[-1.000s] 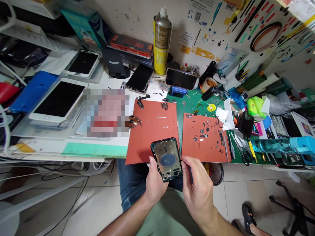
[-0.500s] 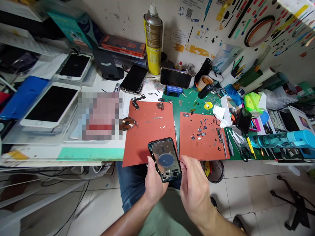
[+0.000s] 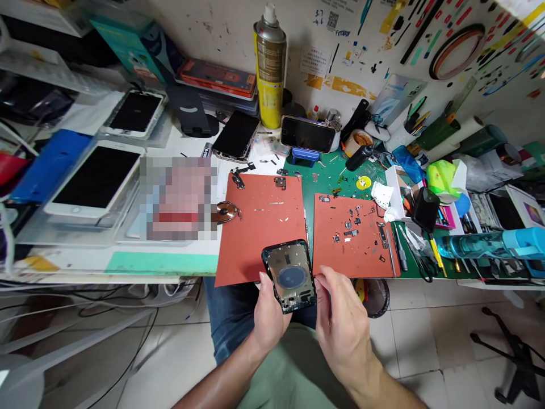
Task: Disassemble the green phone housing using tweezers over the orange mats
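Note:
An emptied phone housing (image 3: 290, 259) lies tilted in my left hand (image 3: 269, 318), inner side up, just off the table's front edge. A dark round coil area sits in its middle, with small fittings at its lower end. My left thumb presses along the left rim while the fingers go under it, out of sight. Beside the right rim, my right hand (image 3: 343, 315) is closed, thumb and index finger pinched together against the edge. Whatever is between those fingertips is too small or hidden to name.
Two red mats, a left one (image 3: 255, 244) and a right one (image 3: 340, 255), carry small phone parts and screws. A copper coil (image 3: 225, 212) lies at the left mat's edge. Tweezers and scissors (image 3: 423, 264), a blue bottle (image 3: 481, 244) and a spray can (image 3: 270, 68) stand or lie around.
The view has shifted slightly. The phone housing stays in my left hand, turned a little flatter, and my right hand remains pinched at its right rim.

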